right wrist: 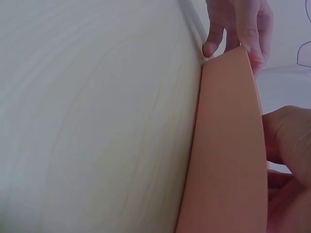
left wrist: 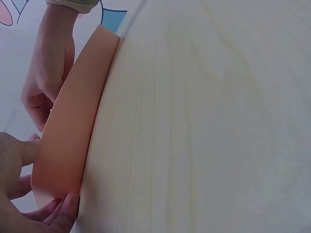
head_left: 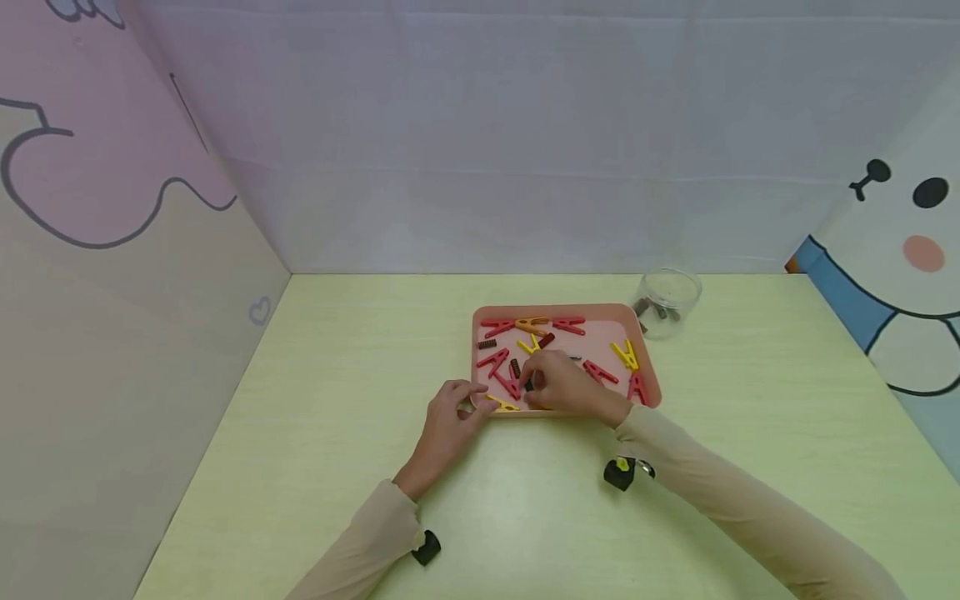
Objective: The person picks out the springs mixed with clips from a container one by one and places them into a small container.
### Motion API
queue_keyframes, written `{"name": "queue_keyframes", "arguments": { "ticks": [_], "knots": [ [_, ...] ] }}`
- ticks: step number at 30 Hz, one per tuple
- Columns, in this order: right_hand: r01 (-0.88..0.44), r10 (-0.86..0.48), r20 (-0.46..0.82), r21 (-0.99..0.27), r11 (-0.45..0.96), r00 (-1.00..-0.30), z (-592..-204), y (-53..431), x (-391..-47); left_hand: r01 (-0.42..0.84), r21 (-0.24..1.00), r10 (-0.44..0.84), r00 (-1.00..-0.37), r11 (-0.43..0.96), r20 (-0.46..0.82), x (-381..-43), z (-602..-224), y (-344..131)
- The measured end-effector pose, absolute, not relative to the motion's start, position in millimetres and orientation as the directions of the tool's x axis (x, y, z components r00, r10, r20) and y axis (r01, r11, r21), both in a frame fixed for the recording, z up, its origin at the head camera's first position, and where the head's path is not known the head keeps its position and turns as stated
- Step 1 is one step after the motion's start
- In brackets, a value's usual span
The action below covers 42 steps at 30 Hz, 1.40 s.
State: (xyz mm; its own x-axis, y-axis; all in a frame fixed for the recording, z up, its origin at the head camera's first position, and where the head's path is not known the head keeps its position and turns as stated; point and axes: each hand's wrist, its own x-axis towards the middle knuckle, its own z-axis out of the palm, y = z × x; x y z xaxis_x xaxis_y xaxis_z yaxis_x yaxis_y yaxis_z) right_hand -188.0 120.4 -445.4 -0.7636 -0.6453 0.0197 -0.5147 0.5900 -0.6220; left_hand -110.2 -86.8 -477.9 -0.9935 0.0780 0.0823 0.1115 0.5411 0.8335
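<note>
A shallow pink tray [head_left: 641, 333] lies on the table, with red clothespins [head_left: 600, 372], yellow clothespins [head_left: 625, 355] and small dark ribbed pieces [head_left: 487, 343] spread in it. My left hand [head_left: 450, 421] grips the tray's near left corner, thumb over the rim, other fingers against the outer wall [left wrist: 73, 131] in the left wrist view. A yellow clothespin [head_left: 504, 404] lies just beside that thumb. Over the tray's near middle, my right hand [head_left: 566, 383] reaches down with curled fingers and pinches a small dark piece [head_left: 528, 386]. The wall hides those fingertips in the right wrist view.
A clear glass jar [head_left: 671, 287] with several dark pieces in it stands behind the tray's far right corner. An orange clothespin [head_left: 532, 324] lies along the tray's far side. White cloth [head_left: 480, 208] rises behind the table, with printed panels at both sides.
</note>
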Motion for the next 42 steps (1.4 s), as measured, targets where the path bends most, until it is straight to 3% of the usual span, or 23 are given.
{"name": "queue_keyframes", "arguments": {
  "ticks": [42],
  "knots": [
    [-0.457,-0.607,-0.009,-0.649,0.608,-0.795,-444.6,116.7,-189.1,0.121,0.833,0.078,-0.993,0.541,0.094,-110.8,-479.4,-87.0]
  ]
}}
